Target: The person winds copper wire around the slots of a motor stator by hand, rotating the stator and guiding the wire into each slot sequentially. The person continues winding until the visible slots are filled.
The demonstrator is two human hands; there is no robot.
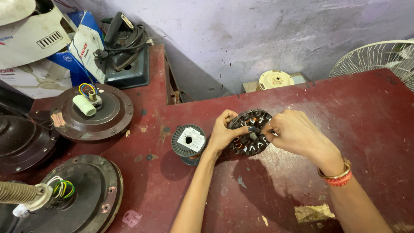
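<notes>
Fingers of the left hand point(222, 133) clamp the round fan stator point(250, 132) upright on the red worktop point(276, 185). Right hand point(293, 131) pinches at its windings; a wire spool point(189, 141) sits just beside.

The red table point(302, 172) is bare in front and to the right. A wire spool point(188, 141) sits close on the left. Big fan motors point(91, 113) crowd the far left.

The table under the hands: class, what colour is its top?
Dark red table, scuffed and chipped; seen best in the head view.
</notes>
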